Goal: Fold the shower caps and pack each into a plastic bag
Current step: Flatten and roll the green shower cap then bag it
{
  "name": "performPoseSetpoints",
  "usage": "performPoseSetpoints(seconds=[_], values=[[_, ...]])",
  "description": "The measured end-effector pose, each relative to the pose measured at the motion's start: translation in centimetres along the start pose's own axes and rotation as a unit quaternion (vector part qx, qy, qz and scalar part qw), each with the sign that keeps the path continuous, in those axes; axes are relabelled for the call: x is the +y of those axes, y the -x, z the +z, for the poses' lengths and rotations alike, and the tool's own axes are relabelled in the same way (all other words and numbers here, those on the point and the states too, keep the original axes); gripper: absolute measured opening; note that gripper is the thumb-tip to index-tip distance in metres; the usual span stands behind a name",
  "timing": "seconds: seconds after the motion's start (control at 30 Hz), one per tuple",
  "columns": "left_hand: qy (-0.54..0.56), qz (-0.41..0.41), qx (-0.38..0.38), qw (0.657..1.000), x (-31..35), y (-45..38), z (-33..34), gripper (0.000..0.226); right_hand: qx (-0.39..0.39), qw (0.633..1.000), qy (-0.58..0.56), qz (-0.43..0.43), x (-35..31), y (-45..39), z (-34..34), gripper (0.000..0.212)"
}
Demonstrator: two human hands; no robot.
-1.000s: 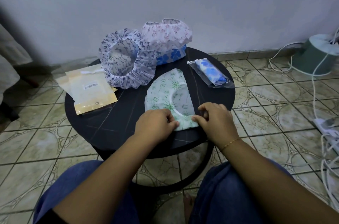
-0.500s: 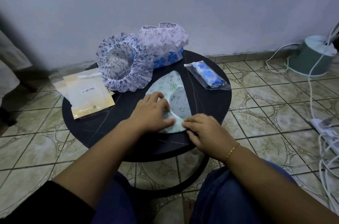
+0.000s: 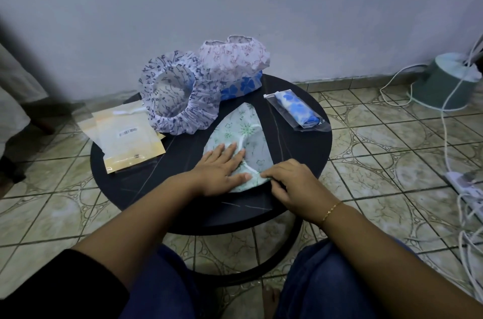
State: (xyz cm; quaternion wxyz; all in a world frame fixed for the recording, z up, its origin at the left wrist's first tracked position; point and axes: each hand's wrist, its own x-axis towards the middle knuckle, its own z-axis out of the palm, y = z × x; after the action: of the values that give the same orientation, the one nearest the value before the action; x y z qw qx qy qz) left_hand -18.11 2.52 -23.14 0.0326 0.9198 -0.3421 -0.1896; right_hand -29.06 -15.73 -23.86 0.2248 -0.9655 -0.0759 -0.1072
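- Black round table (image 3: 146,188) carries everything; the green-flowered white plastic shower cap (image 3: 248,133) lies flattened into a half-round near its front edge, centre.
- Navy-patterned white cap (image 3: 180,102) and pink-patterned cap (image 3: 235,60) stand unfolded at the back edge, over a blue-flowered one (image 3: 243,85).
- Yellowish plastic bags (image 3: 125,143) overhang the left edge.
- One bagged blue-flowered cap (image 3: 298,109) sits by the right edge.
- Left hand (image 3: 219,169) presses flat, fingers straight, on the cap's near-left part; right hand (image 3: 292,183) pinches its near corner with curled fingers.
- To fold well, I'd keep the palm anchoring, squeeze air out, and draw that corner across in line with the straight edge.
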Motion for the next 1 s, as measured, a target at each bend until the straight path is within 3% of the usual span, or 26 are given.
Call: performPoseSetpoints(seconds=[0.13, 0.2, 0.27, 0.37, 0.43, 0.5, 0.6, 0.73, 1.0], values=[[0.163, 0.026, 0.02, 0.986, -0.9, 0.5, -0.4, 0.071, -0.022, 0.999, -0.036, 0.029, -0.4, -0.2, -0.5, 0.028], [0.282, 0.053, 0.024, 0.958, -1.3, 0.9, -0.8, 0.046, -0.019, 0.995, -0.078, 0.058, -0.5, -0.5, -0.7, 0.026], [0.315, 0.068, 0.003, 0.947, -1.5, 1.2, -1.2, 0.023, -0.016, 0.989, -0.113, 0.097, -0.7, -0.9, -0.8, 0.021], [0.36, 0.048, -0.02, 0.932, -1.7, 1.5, -1.5, 0.007, -0.026, 0.983, -0.131, 0.124, -0.6, -1.6, -0.6, 0.013], [0.405, 0.023, -0.004, 0.914, -1.6, 1.5, -2.0, 0.048, -0.026, 0.979, -0.144, 0.139, -0.6, -2.0, -0.4, 0.01], [0.396, 0.024, 0.013, 0.918, -1.6, 1.5, -1.9, 0.072, -0.025, 0.976, -0.153, 0.155, -0.5, -2.3, -0.4, 0.012], [0.371, 0.038, 0.021, 0.928, -1.8, 1.3, -1.5, 0.059, -0.028, 0.972, -0.155, 0.175, -0.6, -2.7, -0.5, 0.014], [0.345, 0.04, -0.004, 0.938, -1.7, 1.0, -1.3, 0.025, -0.042, 0.966, -0.169, 0.189, -0.5, -3.2, -0.6, 0.02], [0.307, 0.036, 0.029, 0.951, -1.6, 0.8, -1.1, 0.046, -0.061, 0.956, -0.205, 0.202, -0.3, -4.5, -0.9, 0.026]])
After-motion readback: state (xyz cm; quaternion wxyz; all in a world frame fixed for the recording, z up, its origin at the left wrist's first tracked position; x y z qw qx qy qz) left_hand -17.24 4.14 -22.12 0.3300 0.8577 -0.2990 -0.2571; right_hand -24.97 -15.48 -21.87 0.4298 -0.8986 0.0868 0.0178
